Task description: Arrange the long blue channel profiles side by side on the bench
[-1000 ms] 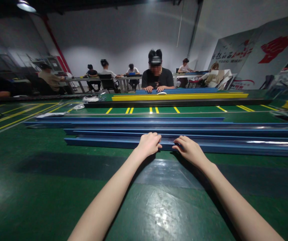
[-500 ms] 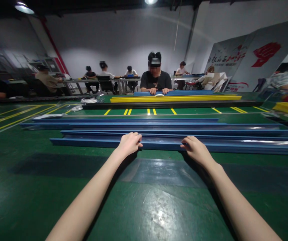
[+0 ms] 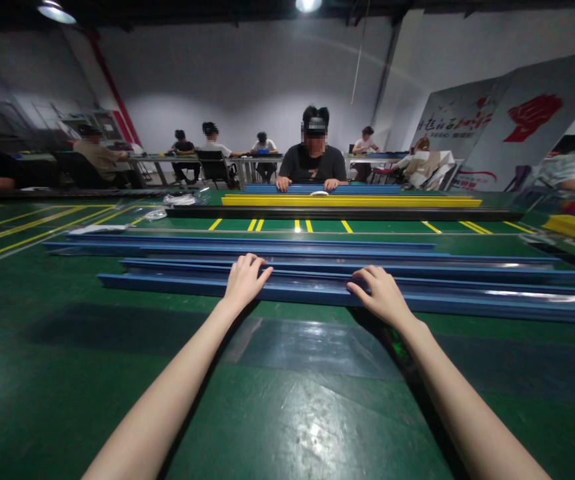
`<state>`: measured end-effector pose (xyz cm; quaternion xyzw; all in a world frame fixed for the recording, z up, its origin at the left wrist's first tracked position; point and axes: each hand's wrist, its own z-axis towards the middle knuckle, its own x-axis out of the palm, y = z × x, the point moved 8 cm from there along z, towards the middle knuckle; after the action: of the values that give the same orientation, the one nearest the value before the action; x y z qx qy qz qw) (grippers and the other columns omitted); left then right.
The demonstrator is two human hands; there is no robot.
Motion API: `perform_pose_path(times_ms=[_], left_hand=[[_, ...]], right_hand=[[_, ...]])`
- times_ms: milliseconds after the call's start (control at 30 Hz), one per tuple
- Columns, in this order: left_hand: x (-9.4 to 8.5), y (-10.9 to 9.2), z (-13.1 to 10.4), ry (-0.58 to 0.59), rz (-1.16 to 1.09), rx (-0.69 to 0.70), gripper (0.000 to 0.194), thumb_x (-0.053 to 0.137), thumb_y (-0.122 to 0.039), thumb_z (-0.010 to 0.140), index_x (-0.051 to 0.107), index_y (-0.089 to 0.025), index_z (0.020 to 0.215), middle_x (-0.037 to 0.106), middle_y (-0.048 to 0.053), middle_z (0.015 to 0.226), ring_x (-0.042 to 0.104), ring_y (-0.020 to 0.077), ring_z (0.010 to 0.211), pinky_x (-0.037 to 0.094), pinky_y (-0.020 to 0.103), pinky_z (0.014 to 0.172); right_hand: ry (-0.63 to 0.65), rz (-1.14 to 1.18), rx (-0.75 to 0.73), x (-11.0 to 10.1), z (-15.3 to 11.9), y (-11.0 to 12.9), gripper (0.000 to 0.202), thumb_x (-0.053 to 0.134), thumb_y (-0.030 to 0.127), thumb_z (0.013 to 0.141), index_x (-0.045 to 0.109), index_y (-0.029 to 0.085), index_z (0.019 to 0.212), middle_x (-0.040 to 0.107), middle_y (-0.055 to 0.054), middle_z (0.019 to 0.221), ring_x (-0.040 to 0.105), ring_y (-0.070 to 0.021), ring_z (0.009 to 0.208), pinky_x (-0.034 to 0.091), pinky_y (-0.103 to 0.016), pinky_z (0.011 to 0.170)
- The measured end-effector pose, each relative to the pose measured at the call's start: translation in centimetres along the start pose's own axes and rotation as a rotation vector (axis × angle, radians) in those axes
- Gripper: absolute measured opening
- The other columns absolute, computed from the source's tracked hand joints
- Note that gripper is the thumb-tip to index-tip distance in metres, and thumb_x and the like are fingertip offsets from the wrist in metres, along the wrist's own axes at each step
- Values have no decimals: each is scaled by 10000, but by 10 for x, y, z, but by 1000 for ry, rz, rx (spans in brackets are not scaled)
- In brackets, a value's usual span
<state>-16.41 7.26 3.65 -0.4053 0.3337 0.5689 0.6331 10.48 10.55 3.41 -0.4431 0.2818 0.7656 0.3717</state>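
Observation:
A long blue channel strip (image 3: 312,290) lies crosswise on the green table, nearest to me. My left hand (image 3: 244,283) bends over it left of the middle, fingers at the far wall and thumb inside the channel. Farther right, my right hand (image 3: 381,292) has curved fingers over the same strip, with its thumb apart on the near side. Both hands grip it loosely; the undersides of the fingers are hidden. Glossy clear film shows inside the channel toward the right. Just behind lie more blue strips (image 3: 247,244), close together and parallel.
A flat clear plastic sheet (image 3: 312,343) lies on the green table (image 3: 287,420) before me. Beyond the strips are yellow tape marks, a black strip (image 3: 342,213) and a yellow strip (image 3: 350,201). A co-worker (image 3: 312,163) sits opposite, hands on another blue strip.
Both my hands have shifted slightly left, and their fingers are less curled. The near blue strip's right part has come a little closer to me. The co-worker's left-side hand has moved outward.

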Motion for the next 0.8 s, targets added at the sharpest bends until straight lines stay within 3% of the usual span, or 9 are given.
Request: perform_pose_path(times_ms=[133, 333, 467, 633, 800], left_hand=[[1, 11, 2, -38, 62, -41, 324, 332, -362, 875, 563, -218, 1051, 564, 68, 1141, 471, 217, 1055, 317, 359, 897], [4, 11, 7, -26, 59, -29, 321, 329, -323, 858, 580, -222, 1031, 613, 49, 1115, 501, 213, 1041, 264, 378, 945], [8, 14, 12, -27, 76, -52, 331, 327, -324, 850, 589, -211, 1019, 632, 52, 1088, 518, 215, 1025, 265, 381, 939], [13, 15, 19, 5, 103, -72, 348, 318, -329, 842, 625, -192, 932, 658, 66, 1007, 546, 222, 973, 304, 379, 891], [14, 15, 21, 48, 136, -82, 372, 303, -326, 843, 643, -175, 847, 672, 76, 928, 567, 215, 919, 330, 359, 865]], right_hand=[[-58, -99, -24, 8, 11, -12, 456, 383, 467, 848, 537, 137, 1123, 548, -145, 1176, 454, -255, 1127, 379, -403, 888], [22, -120, -50, 26, 20, -24, 457, 331, 411, 873, 516, 115, 1167, 561, -151, 1178, 483, -243, 1122, 338, -423, 960], [34, -127, -72, 28, 24, -21, 436, 306, 385, 885, 525, 97, 1128, 589, -145, 1106, 519, -233, 1043, 334, -395, 958], [54, -121, -2, 28, 29, -24, 310, 336, 311, 871, 543, 117, 996, 607, -116, 950, 528, -217, 933, 396, -318, 838], [83, -132, 44, 26, 37, -26, 274, 341, 374, 862, 519, 166, 870, 599, -92, 867, 531, -211, 864, 398, -294, 744]])
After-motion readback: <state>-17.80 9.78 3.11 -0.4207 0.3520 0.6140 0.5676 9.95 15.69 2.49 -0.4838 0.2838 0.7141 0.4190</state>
